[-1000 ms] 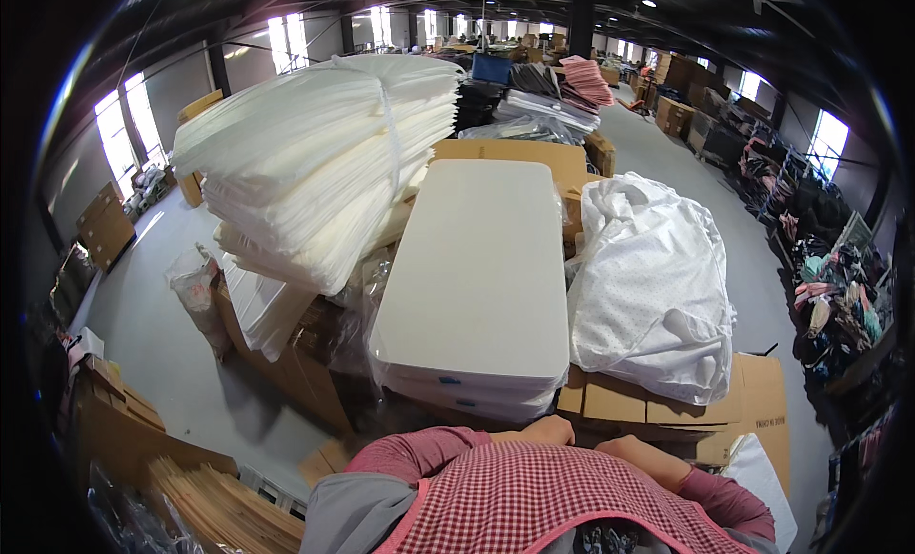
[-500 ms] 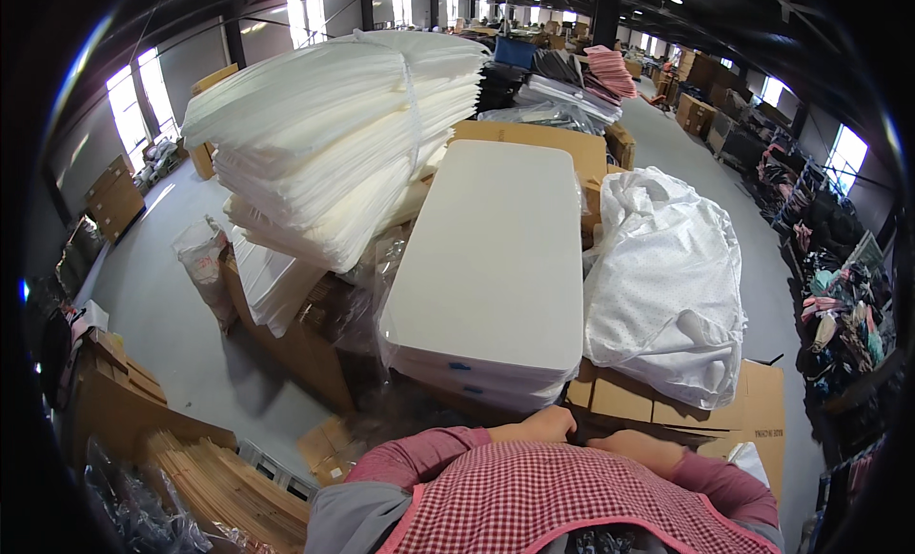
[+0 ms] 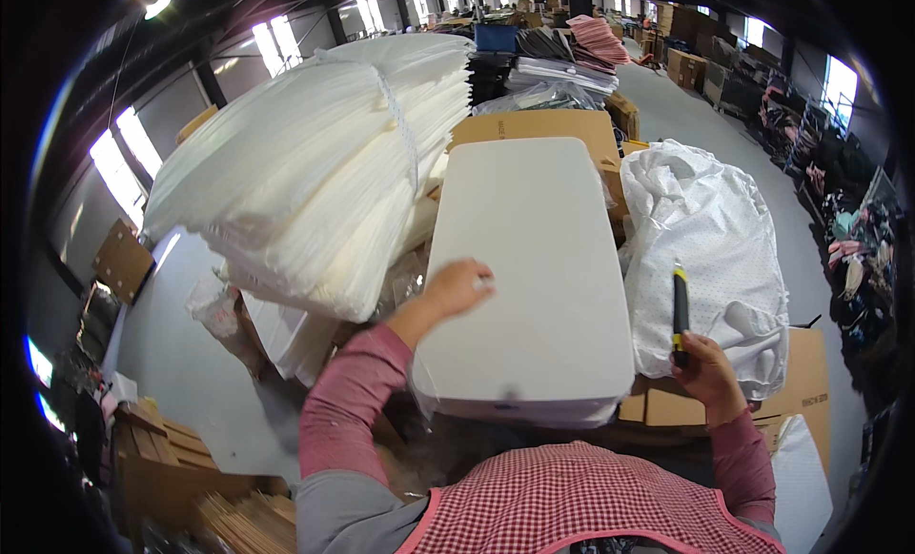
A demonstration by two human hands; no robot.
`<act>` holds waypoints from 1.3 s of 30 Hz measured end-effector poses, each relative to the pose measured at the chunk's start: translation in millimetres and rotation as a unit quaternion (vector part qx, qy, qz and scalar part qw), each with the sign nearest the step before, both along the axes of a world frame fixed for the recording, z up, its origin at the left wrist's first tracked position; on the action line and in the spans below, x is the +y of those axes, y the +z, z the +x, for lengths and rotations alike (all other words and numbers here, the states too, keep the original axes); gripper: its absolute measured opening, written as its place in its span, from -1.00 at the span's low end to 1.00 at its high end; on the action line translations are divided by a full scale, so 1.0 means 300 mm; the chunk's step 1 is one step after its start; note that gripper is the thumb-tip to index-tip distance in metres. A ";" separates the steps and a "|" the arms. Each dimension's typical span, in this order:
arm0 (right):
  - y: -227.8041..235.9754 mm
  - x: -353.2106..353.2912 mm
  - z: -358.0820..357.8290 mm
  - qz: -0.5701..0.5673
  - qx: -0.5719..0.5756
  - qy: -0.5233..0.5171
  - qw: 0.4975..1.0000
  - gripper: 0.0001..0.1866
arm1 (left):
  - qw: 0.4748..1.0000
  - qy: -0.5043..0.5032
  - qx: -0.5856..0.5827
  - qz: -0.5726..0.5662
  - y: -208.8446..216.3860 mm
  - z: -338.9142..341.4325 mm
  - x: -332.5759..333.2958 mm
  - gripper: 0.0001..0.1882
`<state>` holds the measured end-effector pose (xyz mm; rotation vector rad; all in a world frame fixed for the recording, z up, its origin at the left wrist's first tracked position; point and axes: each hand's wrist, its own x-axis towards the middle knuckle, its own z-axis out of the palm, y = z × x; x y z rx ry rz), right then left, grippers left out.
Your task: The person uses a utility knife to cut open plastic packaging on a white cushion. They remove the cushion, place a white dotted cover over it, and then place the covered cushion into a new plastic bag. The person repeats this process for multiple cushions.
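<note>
In front of me lies a stack of white, round-cornered sheets (image 3: 529, 240). My left hand (image 3: 459, 287) is over the left part of its top sheet. Its fingers are curled together, with a small whitish bit at the fingertips that I cannot make out. At the stack's right, my right hand (image 3: 706, 368) grips a black and yellow utility knife (image 3: 680, 311) by its lower end. The knife stands upright, blade end pointing away from me, in front of a white dotted fabric bundle (image 3: 705, 221).
A tall, tied pile of white foam-like sheets (image 3: 305, 163) leans at the left. Brown cardboard (image 3: 534, 127) lies behind the stack, and a flattened carton (image 3: 799, 363) is at the right. Cardboard pieces (image 3: 181, 468) stand at lower left. Dark garments (image 3: 848, 211) line the right wall.
My hands were together at the stack's near edge. The left has moved forward onto the top sheet; the right has moved rightward and now shows the knife. The view has shifted slightly.
</note>
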<state>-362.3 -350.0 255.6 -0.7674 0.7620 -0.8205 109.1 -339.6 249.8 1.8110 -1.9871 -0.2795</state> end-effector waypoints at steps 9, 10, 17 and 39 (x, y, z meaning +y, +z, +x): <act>0.142 -0.312 0.832 -0.136 -0.125 0.115 0.976 -0.60 | 0.785 0.100 -0.583 -0.185 0.662 0.684 -0.630 -0.70; 0.155 -0.353 0.912 -0.133 -0.110 0.116 0.978 -0.60 | 0.762 0.098 -0.605 -0.209 0.690 0.734 -0.680 -0.67; 0.193 -0.625 1.344 -0.107 -0.035 0.149 0.982 -0.63 | 0.758 0.012 -0.649 -0.058 0.828 0.849 -0.826 -0.83; -0.030 -0.770 1.595 0.091 0.021 0.129 0.987 -0.61 | 0.780 -0.022 -0.601 -0.173 0.831 0.956 -0.863 -0.94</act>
